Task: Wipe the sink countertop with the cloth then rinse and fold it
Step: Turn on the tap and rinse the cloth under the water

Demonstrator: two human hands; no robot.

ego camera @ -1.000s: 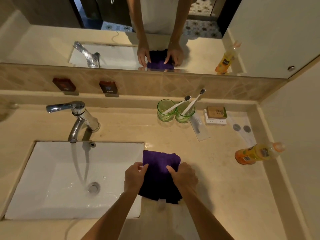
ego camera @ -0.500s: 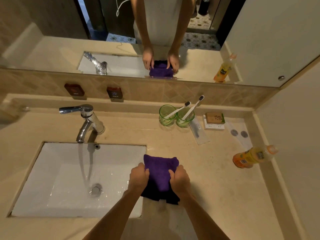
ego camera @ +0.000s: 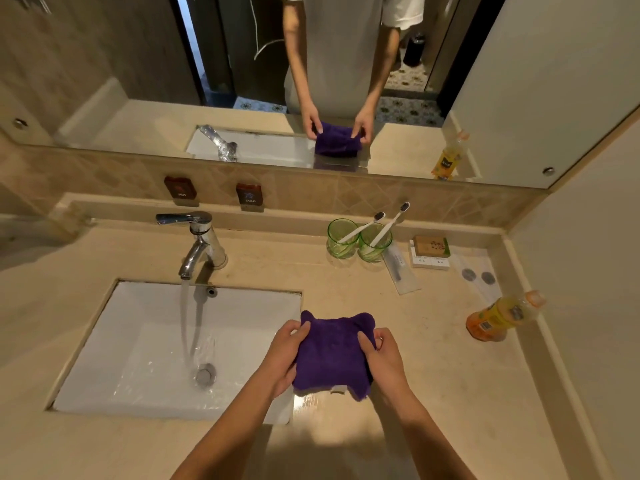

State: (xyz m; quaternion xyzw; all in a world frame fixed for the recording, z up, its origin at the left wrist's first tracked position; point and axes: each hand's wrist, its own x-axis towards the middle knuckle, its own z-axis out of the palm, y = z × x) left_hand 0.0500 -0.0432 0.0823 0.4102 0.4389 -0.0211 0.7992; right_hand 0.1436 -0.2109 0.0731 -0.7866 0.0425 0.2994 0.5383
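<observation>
Head view: 2 hands grip folded purple cloth.
Left hand and right hand pinch its fuzzy edges above glossy beige stone tabletop, beside white rectangular sink.

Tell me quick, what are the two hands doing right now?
Left hand: closed, gripping the left side of the purple cloth.
Right hand: closed, gripping the cloth's right side.

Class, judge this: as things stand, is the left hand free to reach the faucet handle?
Probably not yet: the left hand grips the purple cloth. Nothing stands between it and the faucet handle.
</observation>
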